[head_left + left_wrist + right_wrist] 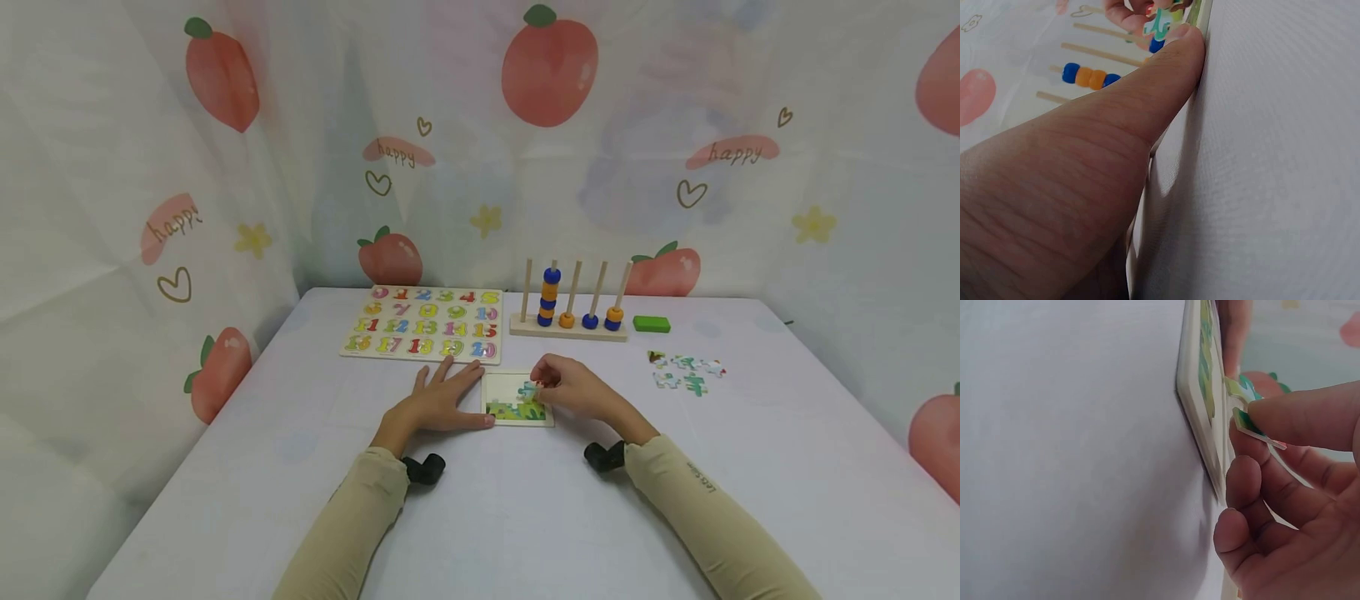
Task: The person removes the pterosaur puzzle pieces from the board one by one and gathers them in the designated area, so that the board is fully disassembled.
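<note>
Your left hand (442,404) lies with its fingers spread and straight, the thumb resting on the near left corner of the small puzzle tray (517,423) and the index fingertip close by its far left corner, so the tray sits between your two hands. Your right hand (581,390) pinches a puzzle piece (1251,423) between thumb and index finger, the other fingers curled in loosely beneath; the piece is tilted over the right part of the tray, just in from your right fingertips, and whether its lower edge touches the tray you cannot tell. Along the tray's near side, by your left thumb, a strip of green and yellow picture pieces (517,412) is already laid in. Out to the right of your right hand and a little beyond it, a small group of loose puzzle pieces (665,380) lies on the white tablecloth (517,517), with a green block (651,324) farther out behind them. Beyond your right hand stands a wooden bead rack (567,331) with five pegs, blue and orange beads stacked highest on the second peg from the left. Beyond your left fingertips lies the number board (422,320), its colourful numerals set in rows.
</note>
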Available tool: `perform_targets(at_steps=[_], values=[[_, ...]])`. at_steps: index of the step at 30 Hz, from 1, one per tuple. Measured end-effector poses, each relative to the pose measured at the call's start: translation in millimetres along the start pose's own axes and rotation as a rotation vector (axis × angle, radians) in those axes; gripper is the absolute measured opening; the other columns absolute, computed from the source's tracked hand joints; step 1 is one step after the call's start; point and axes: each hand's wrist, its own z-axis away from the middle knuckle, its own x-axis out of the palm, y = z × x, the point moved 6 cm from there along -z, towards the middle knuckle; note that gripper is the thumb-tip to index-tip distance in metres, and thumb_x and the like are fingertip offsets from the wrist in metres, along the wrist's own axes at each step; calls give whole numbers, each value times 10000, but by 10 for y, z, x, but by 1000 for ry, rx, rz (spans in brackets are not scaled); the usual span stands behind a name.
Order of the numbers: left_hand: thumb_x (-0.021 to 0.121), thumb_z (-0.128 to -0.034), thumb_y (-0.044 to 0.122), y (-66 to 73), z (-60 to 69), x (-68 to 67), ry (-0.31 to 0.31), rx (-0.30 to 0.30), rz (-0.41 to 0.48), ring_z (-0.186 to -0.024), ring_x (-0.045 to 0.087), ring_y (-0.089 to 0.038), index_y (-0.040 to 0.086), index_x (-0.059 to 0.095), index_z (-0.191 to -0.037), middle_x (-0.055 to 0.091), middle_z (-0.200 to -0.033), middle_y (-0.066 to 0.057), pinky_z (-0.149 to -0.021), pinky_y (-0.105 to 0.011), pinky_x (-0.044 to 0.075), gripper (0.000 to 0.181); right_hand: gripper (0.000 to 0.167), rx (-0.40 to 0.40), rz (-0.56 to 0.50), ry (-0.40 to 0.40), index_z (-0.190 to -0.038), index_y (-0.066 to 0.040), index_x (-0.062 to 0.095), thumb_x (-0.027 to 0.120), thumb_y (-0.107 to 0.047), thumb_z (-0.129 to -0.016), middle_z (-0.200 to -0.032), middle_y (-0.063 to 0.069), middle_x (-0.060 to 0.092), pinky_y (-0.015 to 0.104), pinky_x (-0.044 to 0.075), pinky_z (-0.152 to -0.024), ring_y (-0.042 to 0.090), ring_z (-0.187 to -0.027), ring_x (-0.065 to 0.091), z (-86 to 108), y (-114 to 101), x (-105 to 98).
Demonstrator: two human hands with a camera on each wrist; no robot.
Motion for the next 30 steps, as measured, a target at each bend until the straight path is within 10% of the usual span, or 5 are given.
perform_targets(at_steps=[30], values=[[700, -915, 711, 21, 24, -27, -6, 12, 31, -1646, -61, -310, 266, 292, -1718, 169, -1785, 84, -1272, -606, -105, 1004, 241, 57, 38, 256, -1237, 44, 645, 686, -110, -1056, -1049, 150, 713, 332, 566, -795, 293, -939, 662, 327, 207, -753]])
